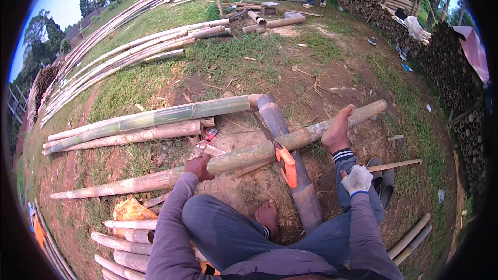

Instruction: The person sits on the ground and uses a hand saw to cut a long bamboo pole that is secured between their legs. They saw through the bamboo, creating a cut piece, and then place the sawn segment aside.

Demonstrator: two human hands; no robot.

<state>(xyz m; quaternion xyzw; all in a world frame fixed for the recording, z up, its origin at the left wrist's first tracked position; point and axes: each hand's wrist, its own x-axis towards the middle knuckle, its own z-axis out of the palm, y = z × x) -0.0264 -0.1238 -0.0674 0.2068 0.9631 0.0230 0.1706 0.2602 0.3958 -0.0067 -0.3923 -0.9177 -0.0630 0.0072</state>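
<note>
A long bamboo pole lies slantwise in front of me, across a thicker dark bamboo log. My left hand, bare, grips the pole left of the crossing. My bare right foot presses on the pole's right part. At the crossing, a handsaw with an orange handle rests against the pole, its blade pointing away from me; neither hand touches it. My right hand, in a white glove, is closed by my right shin. From it a thin light stick sticks out to the right.
Green and tan bamboo poles lie beyond on the left. Cut bamboo pieces lie near my left side, by an orange sack. Dark sandals stand beside my right leg. Stacked bamboo lines the right; two people are far ahead.
</note>
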